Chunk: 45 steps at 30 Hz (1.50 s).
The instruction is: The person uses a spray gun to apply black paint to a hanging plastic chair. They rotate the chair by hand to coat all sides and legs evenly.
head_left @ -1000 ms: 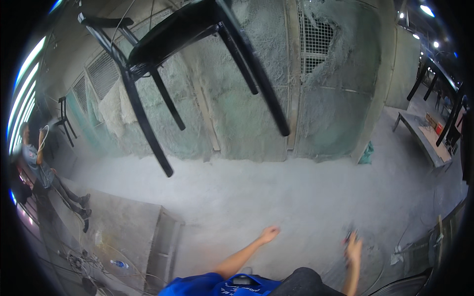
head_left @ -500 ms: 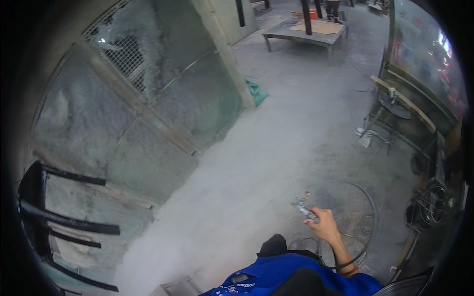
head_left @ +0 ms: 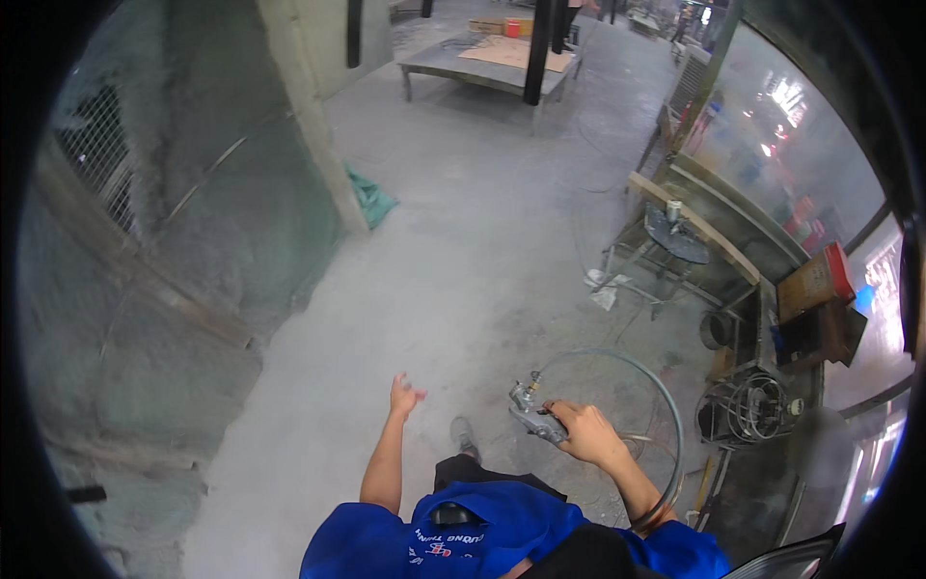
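Note:
My right hand [head_left: 586, 431] is wrapped around a grey metal spray gun [head_left: 536, 421], held out over the floor in front of my body. A grey hose [head_left: 666, 396] joins the gun near its brass fitting and loops round to the right of my forearm. To the left, my left hand [head_left: 406, 396] is held out over the pale floor with its fingers apart and nothing in it. Below and between the hands, one grey shoe [head_left: 465, 436] shows on the floor.
Dusty green-grey panels [head_left: 241, 203] stand at left, with a green sack [head_left: 368, 200] by their post. A low metal table [head_left: 439, 64] stands far ahead. At right are a small round-topped stand [head_left: 675, 234], a wire-caged fan [head_left: 757, 407] and a wooden box [head_left: 812, 285].
My view has turned right, and the black slatted piece at left has nearly left it. My left arm has come into sight. The spray gun stays in my right hand.

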Tool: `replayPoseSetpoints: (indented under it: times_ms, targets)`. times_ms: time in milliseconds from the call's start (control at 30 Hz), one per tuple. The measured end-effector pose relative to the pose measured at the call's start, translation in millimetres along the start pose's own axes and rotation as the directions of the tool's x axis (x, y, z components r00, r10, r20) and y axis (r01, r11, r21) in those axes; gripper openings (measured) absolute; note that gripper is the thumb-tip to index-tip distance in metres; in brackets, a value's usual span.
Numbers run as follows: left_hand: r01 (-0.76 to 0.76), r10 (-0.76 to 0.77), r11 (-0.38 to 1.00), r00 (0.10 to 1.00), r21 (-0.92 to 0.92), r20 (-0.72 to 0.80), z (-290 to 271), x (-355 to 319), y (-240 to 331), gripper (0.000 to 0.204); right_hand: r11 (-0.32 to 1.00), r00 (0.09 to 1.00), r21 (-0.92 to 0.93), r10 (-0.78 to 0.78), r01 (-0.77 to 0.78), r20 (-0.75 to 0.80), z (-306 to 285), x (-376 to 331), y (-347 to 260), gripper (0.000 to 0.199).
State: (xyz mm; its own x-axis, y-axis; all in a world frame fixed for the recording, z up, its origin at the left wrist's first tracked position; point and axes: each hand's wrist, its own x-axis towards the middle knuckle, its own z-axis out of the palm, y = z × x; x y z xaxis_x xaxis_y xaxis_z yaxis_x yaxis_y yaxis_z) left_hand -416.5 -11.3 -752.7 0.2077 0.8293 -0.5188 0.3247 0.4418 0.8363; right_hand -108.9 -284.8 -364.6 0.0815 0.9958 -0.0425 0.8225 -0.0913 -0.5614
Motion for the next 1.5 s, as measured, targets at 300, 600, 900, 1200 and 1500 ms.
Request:
replayPoseSetpoints:
  times_ms: [300,600,900,1200,1500]
  targets:
    - [-0.509,0.608,0.724,0.790,-0.465,0.082,199,104,464,0.049,0.910,0.854,0.031,0.400,-0.414,-0.334,-102,24,96,0.044]
    - [-0.858,0.911,0.391,0.413,-0.333,0.004,256,111,780,0.036,1.000,0.890,-0.024,-0.003,-0.009,-0.456,-244,64,214,0.054]
    - [-0.900,0.903,0.349,0.398,-0.260,-0.164,324,87,774,0.033,0.029,0.872,0.879,-0.152,0.475,-0.466,-359,113,239,0.063]
    - [-0.753,0.921,0.352,0.385,-0.556,0.063,382,55,752,0.058,0.006,0.985,1.000,-0.174,-0.013,0.013,-410,125,237,0.053]
    - [-0.590,0.864,0.363,0.503,-0.721,0.023,433,-35,756,0.066,-0.104,1.000,0.994,0.016,0.015,-0.013,-437,71,259,0.057]
